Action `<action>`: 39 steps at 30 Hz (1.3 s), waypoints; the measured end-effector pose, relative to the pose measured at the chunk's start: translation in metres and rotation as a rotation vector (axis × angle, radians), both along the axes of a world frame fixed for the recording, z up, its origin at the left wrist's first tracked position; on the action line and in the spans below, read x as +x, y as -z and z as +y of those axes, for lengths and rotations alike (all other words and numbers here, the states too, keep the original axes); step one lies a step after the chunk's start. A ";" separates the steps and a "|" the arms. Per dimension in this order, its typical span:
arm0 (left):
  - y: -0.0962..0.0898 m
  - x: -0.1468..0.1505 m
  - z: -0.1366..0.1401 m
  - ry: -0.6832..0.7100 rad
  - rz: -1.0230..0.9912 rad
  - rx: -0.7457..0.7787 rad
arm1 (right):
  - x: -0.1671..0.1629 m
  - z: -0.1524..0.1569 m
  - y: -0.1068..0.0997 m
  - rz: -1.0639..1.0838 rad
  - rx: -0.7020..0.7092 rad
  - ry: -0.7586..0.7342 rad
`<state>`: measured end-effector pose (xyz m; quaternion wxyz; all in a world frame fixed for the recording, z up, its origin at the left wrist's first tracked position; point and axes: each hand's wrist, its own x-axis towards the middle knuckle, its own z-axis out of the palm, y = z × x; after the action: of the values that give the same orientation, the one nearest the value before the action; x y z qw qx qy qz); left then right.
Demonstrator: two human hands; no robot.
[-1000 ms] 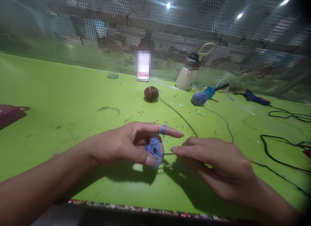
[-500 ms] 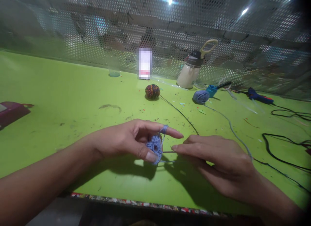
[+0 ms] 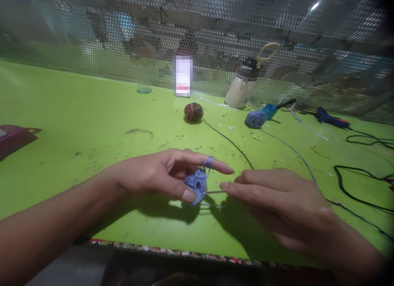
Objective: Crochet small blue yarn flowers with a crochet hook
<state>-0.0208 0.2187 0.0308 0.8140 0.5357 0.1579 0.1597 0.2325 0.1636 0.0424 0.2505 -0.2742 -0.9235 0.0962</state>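
A small round piece of blue crochet (image 3: 193, 186) with a hole in its middle is pinched between the thumb and fingers of my left hand (image 3: 163, 175). Blue yarn is wound round the outstretched left index finger. My right hand (image 3: 277, 200) grips a thin crochet hook (image 3: 214, 192), its tip at the right edge of the crochet; the rest of the hook is hidden by the hand. A loose blue yarn end hangs below the piece. Farther back lies the blue yarn ball (image 3: 256, 119), its strand running toward my right hand.
A multicoloured yarn ball (image 3: 193, 113) trails a dark strand. Behind stand a blurred phone-like screen (image 3: 183, 76), a bottle (image 3: 241, 89) and a blue pot (image 3: 270, 111). A glue gun (image 3: 332, 118) and black cords lie right, a maroon object (image 3: 17, 141) left. A perforated metal screen (image 3: 107, 44) backs the green table.
The hook's tip stays at the crochet's edge while my right hand has shifted slightly right, showing a bit more of the shaft. The whole view has tilted a little.
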 end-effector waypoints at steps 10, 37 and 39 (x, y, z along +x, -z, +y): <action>-0.002 -0.003 0.002 0.037 0.027 -0.019 | -0.002 0.002 -0.002 0.112 -0.127 -0.034; 0.004 0.000 0.002 -0.053 -0.076 -0.084 | -0.002 -0.004 0.005 -0.150 0.342 0.085; 0.004 0.000 0.002 -0.043 -0.071 -0.086 | -0.002 -0.004 0.004 -0.154 0.304 0.091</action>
<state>-0.0212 0.2207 0.0266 0.8378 0.4905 0.1474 0.1892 0.2309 0.1597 0.0382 0.2215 -0.2813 -0.9305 -0.0772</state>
